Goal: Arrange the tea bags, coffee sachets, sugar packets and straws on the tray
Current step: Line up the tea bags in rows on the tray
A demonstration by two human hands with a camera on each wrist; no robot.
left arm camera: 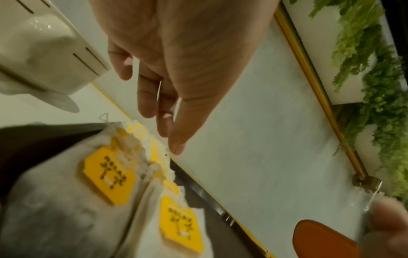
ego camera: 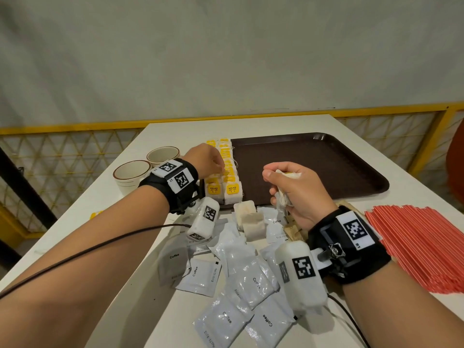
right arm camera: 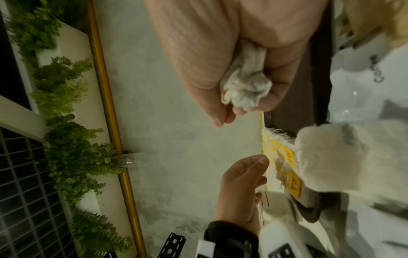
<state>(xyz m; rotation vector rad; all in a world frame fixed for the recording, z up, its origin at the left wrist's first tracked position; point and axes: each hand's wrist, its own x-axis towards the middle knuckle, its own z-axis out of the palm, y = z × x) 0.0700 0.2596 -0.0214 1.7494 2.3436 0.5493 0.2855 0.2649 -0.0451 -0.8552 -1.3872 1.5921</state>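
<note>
White bench (ego camera: 251, 126), tea-bag step: right hand (ego camera: 300, 190) grips tea bags (ego camera: 283, 197), left hand (ego camera: 208, 160) relaxed at tray (ego camera: 326, 167) rows (ego camera: 227, 172); next, place them alongside.

On the bench (ego camera: 288, 123), tea bags (ego camera: 227, 169) are lined along the tray's (ego camera: 326, 167) left edge. Cups (ego camera: 148, 167) are set further left, coffee sachets (ego camera: 241, 280) before the tray, straws (ego camera: 421, 247) to the right.

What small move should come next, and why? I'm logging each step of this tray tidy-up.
Probably bring the right hand left and set its tea bags into the row at the tray's left edge. That hand grips a bunch, the left hand's fingers are already at the row, and more bags wait on the table.
</note>
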